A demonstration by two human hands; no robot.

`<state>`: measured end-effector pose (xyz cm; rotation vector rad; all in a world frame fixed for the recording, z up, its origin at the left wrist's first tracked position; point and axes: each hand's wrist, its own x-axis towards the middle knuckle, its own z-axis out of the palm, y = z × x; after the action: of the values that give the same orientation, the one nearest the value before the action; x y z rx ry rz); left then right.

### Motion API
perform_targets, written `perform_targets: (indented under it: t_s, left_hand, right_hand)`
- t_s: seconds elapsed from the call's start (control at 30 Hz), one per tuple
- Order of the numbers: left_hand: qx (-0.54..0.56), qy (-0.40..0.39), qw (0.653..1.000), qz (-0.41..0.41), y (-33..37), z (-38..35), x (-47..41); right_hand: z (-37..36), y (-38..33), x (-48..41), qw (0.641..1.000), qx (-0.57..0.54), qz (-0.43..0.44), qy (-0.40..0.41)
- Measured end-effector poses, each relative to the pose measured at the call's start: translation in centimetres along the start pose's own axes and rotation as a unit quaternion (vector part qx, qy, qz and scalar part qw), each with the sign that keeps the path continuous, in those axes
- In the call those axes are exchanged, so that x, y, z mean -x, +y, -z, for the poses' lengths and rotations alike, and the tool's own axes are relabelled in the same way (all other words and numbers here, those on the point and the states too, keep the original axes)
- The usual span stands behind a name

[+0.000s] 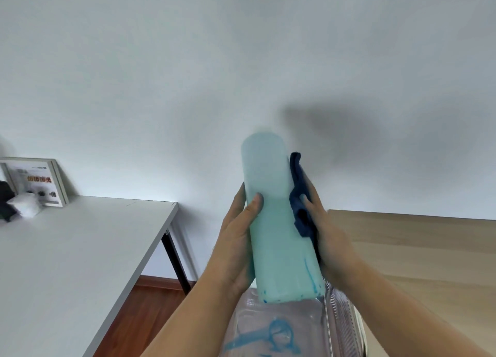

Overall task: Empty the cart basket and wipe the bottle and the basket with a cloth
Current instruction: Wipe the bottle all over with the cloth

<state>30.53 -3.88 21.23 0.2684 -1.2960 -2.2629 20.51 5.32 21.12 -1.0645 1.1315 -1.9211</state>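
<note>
A tall pale turquoise bottle point(276, 217) is held up in front of me, tilted slightly, in the middle of the view. My left hand point(239, 238) grips its left side, thumb across the front. My right hand point(324, 230) presses a dark blue cloth point(302, 195) against the bottle's right side. Below the bottle lies the clear plastic cart basket point(341, 321), with something clear bearing a blue print point(271, 335) inside it.
A white table point(75, 249) with black legs stands at the left, carrying a framed picture point(35, 180) and small white and black items point(18, 207). A light wooden table point(418, 252) is at the right. A white wall is behind.
</note>
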Motion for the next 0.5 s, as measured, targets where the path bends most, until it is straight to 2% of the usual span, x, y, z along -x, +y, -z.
perform_targets:
  t_s: [0.1, 0.17, 0.27, 0.33, 0.43, 0.5]
  left_hand:
    - [-0.015, 0.021, 1.000, -0.013, 0.5, 0.1, -0.7]
    - [-0.038, 0.036, 0.999, -0.001, 0.6, 0.6, -0.7]
    - [-0.046, -0.002, 0.998, 0.034, 0.3, 0.9, -0.4]
    - [-0.031, -0.019, 0.999, 0.040, 0.1, 0.7, -0.3]
    - [-0.013, -0.030, 0.999, 0.037, 0.0, 0.1, -0.3]
    - [-0.009, -0.019, 0.999, 0.030, 0.1, -0.1, -0.4]
  right_hand:
    - [-0.6, 0.5, 2.6, 0.999, 0.017, 0.032, -0.010]
    - [-0.6, 0.7, 3.1, 0.997, 0.069, 0.043, 0.005]
    - [-0.7, 0.4, 1.9, 0.977, 0.204, 0.065, 0.015]
    - [-0.3, -0.2, 0.0, 0.968, 0.238, 0.078, 0.030]
    - [0.4, -1.3, -3.1, 0.978, 0.193, 0.048, 0.064]
    - [0.6, -1.7, -4.3, 0.991, 0.118, 0.012, 0.064]
